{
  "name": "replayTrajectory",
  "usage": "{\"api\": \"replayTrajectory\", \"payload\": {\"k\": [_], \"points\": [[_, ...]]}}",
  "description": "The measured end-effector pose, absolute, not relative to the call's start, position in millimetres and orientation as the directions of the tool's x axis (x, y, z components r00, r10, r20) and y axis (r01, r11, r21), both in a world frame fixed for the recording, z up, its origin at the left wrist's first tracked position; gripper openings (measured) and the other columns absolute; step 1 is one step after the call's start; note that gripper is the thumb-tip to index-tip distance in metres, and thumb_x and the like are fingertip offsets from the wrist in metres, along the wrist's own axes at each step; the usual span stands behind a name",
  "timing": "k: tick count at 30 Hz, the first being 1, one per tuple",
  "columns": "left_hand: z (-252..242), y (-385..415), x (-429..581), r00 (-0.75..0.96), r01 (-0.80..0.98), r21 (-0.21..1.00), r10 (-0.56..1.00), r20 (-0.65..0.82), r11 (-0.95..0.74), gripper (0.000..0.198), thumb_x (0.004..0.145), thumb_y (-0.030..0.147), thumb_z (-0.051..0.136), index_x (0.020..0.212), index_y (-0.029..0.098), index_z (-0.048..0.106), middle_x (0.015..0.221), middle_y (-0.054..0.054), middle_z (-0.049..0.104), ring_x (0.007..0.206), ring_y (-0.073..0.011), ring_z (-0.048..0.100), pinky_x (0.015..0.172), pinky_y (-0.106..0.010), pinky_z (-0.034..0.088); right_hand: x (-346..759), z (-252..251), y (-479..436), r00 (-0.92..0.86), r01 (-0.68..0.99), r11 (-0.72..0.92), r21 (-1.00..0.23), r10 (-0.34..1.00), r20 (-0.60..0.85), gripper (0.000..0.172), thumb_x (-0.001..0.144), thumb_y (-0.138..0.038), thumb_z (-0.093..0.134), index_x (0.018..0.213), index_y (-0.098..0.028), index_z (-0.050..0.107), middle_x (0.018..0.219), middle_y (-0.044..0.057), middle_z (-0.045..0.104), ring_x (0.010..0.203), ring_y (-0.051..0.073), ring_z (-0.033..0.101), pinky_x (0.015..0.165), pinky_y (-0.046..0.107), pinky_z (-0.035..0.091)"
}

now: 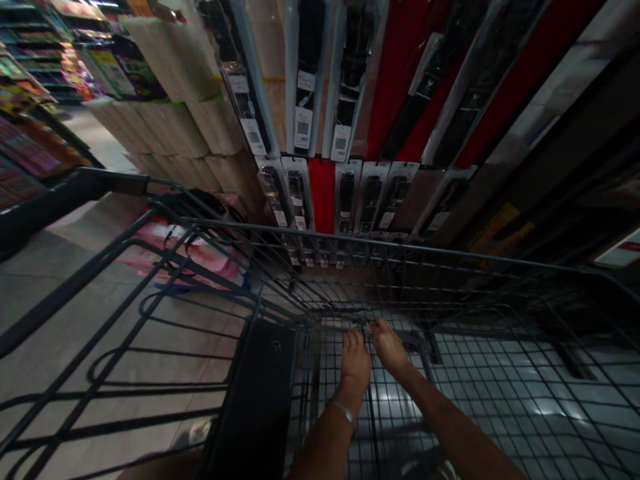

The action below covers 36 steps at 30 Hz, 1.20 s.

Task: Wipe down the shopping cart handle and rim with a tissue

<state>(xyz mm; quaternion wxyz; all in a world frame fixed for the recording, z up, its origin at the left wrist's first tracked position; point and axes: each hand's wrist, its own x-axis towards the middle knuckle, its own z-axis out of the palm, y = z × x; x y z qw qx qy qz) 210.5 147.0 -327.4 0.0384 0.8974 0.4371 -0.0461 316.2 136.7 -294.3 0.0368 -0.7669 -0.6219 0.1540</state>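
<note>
Both arms reach down into a dark wire shopping cart (380,241). My left hand (356,355), with a silvery band at its wrist, is close to the cart's lower wires. Its fingers are bent and close together. Just to its right, my right hand (389,347) has its fingers curled in a pinch, almost meeting the left fingertips. Between the fingertips, near the bottom of the far side wall, something small and dark shows, too blurred to name. The wire floor of the cart (375,413) lies under both hands.
Beyond the cart hangs a rack of packaged belts (347,193) with tags. Stacked pale packs (190,127) and pink packages (200,250) stand at the left. A black panel (260,400) and the cart's handle (55,200) are on the left side. Store shelves (35,50) lie farther back.
</note>
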Motion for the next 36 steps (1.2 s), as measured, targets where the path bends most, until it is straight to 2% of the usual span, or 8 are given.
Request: {"api": "replayTrajectory", "payload": {"k": [5, 10, 14, 17, 22, 28, 32, 36], "points": [[-326.9, 148.3, 207.0, 0.639, 0.765, 0.003, 0.758, -0.129, -0.644, 0.047, 0.083, 0.008, 0.036, 0.127, 0.007, 0.052, 0.131, -0.020, 0.050, 0.123, -0.0277, 0.044, 0.101, -0.040, 0.040, 335.3, -292.5, 132.5, 0.226, 0.939, -0.263, -0.223, 0.957, -0.182, 0.034, 0.089, -0.009, 0.034, 0.100, -0.014, 0.065, 0.104, 0.013, 0.061, 0.097, 0.022, 0.055, 0.086, 0.028, 0.041], [-323.1, 152.0, 201.4, 0.669, 0.737, 0.003, 0.730, -0.142, -0.676, 0.050, 0.083, 0.006, 0.034, 0.130, 0.012, 0.048, 0.133, -0.018, 0.049, 0.124, -0.0270, 0.043, 0.096, -0.039, 0.045, 356.3, -281.8, 123.6, 0.285, 0.930, -0.321, -0.178, 0.937, -0.201, 0.032, 0.088, -0.008, 0.037, 0.104, -0.013, 0.064, 0.108, 0.012, 0.059, 0.100, 0.021, 0.054, 0.086, 0.027, 0.040], [-319.6, 154.3, 199.0, 0.689, 0.716, -0.005, 0.708, -0.153, -0.698, 0.049, 0.082, 0.006, 0.036, 0.129, 0.008, 0.049, 0.130, -0.020, 0.050, 0.124, -0.0269, 0.043, 0.096, -0.037, 0.045, 367.9, -271.7, 125.8, 0.433, 0.877, -0.459, -0.144, 0.883, -0.180, 0.031, 0.088, -0.007, 0.036, 0.099, -0.011, 0.064, 0.107, 0.014, 0.058, 0.098, 0.021, 0.054, 0.084, 0.027, 0.039], [-316.7, 155.4, 197.6, 0.699, 0.705, -0.010, 0.697, -0.157, -0.709, 0.051, 0.080, 0.005, 0.038, 0.130, 0.008, 0.048, 0.130, -0.019, 0.050, 0.124, -0.0264, 0.043, 0.098, -0.038, 0.044, 374.7, -266.0, 131.1, 0.505, 0.838, -0.519, -0.166, 0.855, -0.123, 0.030, 0.089, -0.010, 0.035, 0.100, -0.011, 0.063, 0.105, 0.013, 0.058, 0.096, 0.020, 0.054, 0.082, 0.026, 0.039], [-312.2, 156.9, 197.0, 0.709, 0.692, -0.019, 0.684, -0.171, -0.722, 0.051, 0.080, 0.004, 0.035, 0.129, 0.006, 0.049, 0.130, -0.019, 0.051, 0.123, -0.0264, 0.043, 0.098, -0.036, 0.044, 372.2, -266.5, 134.3, 0.529, 0.809, -0.543, -0.227, 0.840, -0.124, 0.031, 0.090, -0.011, 0.034, 0.103, -0.011, 0.062, 0.108, 0.013, 0.056, 0.095, 0.019, 0.055, 0.082, 0.025, 0.040], [-315.2, 156.2, 196.9, 0.708, 0.690, -0.025, 0.682, -0.183, -0.723, 0.055, 0.077, 0.006, 0.042, 0.132, 0.007, 0.045, 0.132, -0.018, 0.048, 0.126, -0.0276, 0.040, 0.100, -0.038, 0.042, 358.4, -277.6, 136.5, 0.566, 0.788, -0.583, -0.200, 0.813, -0.140, 0.024, 0.087, -0.018, 0.045, 0.101, -0.008, 0.062, 0.108, 0.016, 0.056, 0.100, 0.022, 0.054, 0.087, 0.027, 0.039], [-318.3, 156.1, 197.4, 0.706, 0.694, -0.007, 0.683, -0.190, -0.720, 0.055, 0.077, 0.005, 0.040, 0.132, 0.008, 0.045, 0.133, -0.019, 0.047, 0.126, -0.0274, 0.039, 0.101, -0.038, 0.041, 356.7, -276.0, 143.3, 0.582, 0.767, -0.616, -0.178, 0.786, -0.210, 0.028, 0.090, -0.012, 0.037, 0.100, -0.008, 0.063, 0.109, 0.016, 0.057, 0.096, 0.021, 0.057, 0.083, 0.028, 0.042], [-316.2, 156.4, 198.9, 0.695, 0.703, 0.006, 0.686, -0.214, -0.711, 0.054, 0.078, 0.004, 0.037, 0.131, 0.006, 0.046, 0.135, -0.020, 0.045, 0.127, -0.0274, 0.039, 0.102, -0.039, 0.039, 337.9, -276.0, 147.2, 0.500, 0.806, -0.550, -0.217, 0.830, -0.247, 0.032, 0.087, -0.003, 0.033, 0.096, -0.008, 0.064, 0.108, 0.018, 0.059, 0.092, 0.020, 0.061, 0.079, 0.028, 0.045]]}}
